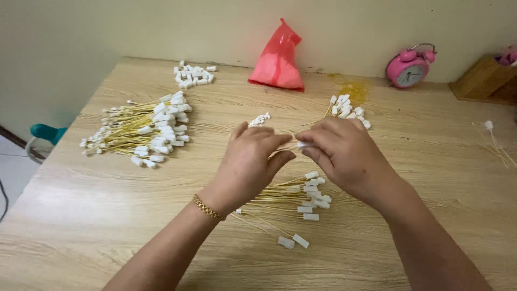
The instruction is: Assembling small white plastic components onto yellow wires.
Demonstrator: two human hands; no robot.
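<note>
Your left hand (250, 159) and right hand (344, 151) meet above the wooden table (81, 215), both pinching one thin stick with a white cap (302, 144) between the fingertips. It looks feather-light and bendy, and probably snaps easily, so grip near the cap, not mid-stick. More capped sticks (301, 196) lie right under your hands, a bigger finished-looking pile (142, 129) sits well to the left, and loose white caps (194, 75) are near the wall.
</note>
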